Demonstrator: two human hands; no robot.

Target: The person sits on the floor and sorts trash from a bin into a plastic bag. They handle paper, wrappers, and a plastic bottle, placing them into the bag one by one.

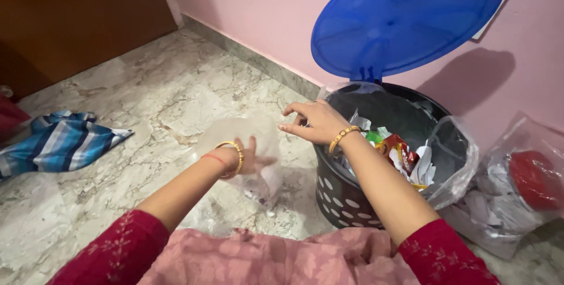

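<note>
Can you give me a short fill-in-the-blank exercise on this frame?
1. The bin's raised lid is coloured ____.
2. The left hand is inside a clear plastic ____.
3. The right hand rests on the bin's ____.
4. The striped cloth lies on the ____.

Missing words: blue; bag; rim; floor

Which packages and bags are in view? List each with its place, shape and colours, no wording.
Red wrapper: crumpled, among white scraps in the black bin.
Green wrapper: small, crumpled, beside the red one.
Clear bag: over the left hand, thin, translucent.
Tied clear bag: floor, right of the bin, holding white scraps and something red.
</note>
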